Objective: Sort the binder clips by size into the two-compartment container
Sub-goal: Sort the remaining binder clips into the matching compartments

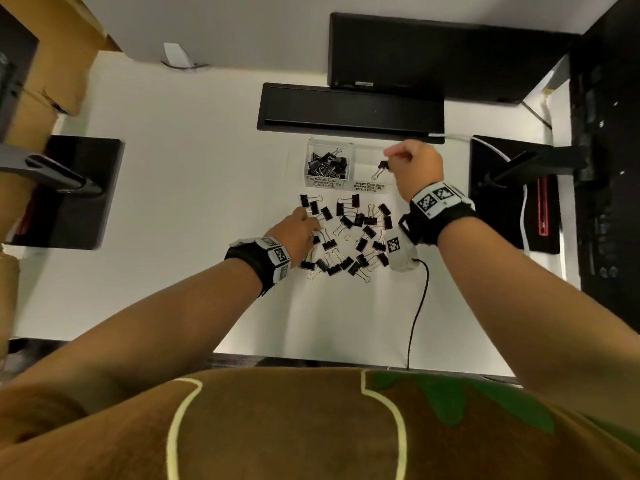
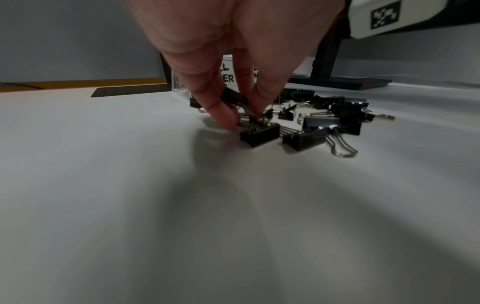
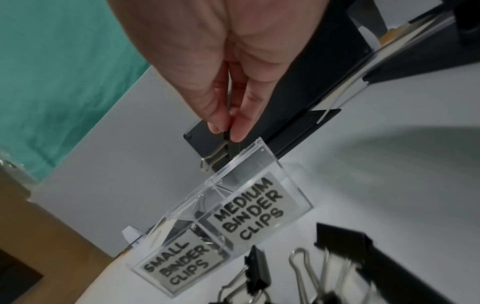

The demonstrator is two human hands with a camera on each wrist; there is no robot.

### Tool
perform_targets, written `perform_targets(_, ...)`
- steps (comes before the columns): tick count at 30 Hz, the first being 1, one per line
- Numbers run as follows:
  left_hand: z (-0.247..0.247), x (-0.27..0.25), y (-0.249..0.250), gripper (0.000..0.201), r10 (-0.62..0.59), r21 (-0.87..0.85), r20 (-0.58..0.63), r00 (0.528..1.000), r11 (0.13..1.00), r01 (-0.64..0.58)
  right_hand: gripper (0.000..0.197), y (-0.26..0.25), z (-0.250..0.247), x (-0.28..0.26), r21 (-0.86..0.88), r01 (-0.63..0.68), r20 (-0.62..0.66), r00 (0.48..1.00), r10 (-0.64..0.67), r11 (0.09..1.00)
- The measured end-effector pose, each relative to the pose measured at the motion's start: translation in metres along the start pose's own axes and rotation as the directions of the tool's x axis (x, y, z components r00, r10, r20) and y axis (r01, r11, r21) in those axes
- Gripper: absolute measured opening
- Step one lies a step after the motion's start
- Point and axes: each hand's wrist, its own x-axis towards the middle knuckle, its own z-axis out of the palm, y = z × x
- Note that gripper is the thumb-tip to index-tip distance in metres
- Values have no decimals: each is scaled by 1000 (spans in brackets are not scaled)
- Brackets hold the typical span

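A clear two-compartment container (image 1: 330,143) stands at the back of the white table. Its left half, labelled small (image 3: 176,265), holds several small black clips (image 1: 327,164). Its right half, labelled medium (image 3: 249,207), shows no clips. My right hand (image 1: 389,159) pinches a black binder clip (image 1: 380,169) by its body, hanging over the medium half; it shows in the right wrist view (image 3: 232,148) too. In front lies a loose pile of black clips (image 1: 349,233). My left hand (image 2: 244,117) is down at the pile's left edge, pinching the wire handles of one clip (image 2: 259,134) lying on the table.
A black flat strip (image 1: 349,109) lies right behind the container. Black stand bases sit at the left (image 1: 76,192) and right (image 1: 512,192). A white tagged device (image 1: 398,249) with a black cable (image 1: 419,306) lies beside the pile. A cardboard box (image 1: 45,81) is far left.
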Motion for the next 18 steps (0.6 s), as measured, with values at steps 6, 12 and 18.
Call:
perform_targets(6, -9, 5, 14, 17, -18, -117, -95, 995, 993, 6, 22, 2, 6, -6, -70, 59, 39, 998, -57, 996)
perform_targets(12, -45, 31, 52, 10, -28, -288, -264, 964, 956, -51, 24, 36, 27, -56, -273, 194, 301, 947, -108, 942)
perform_targets(18, -69, 74, 79, 10, -110, -406, -339, 934, 913, -40, 41, 52, 44, -64, -445, 280, 418, 905, -79, 851)
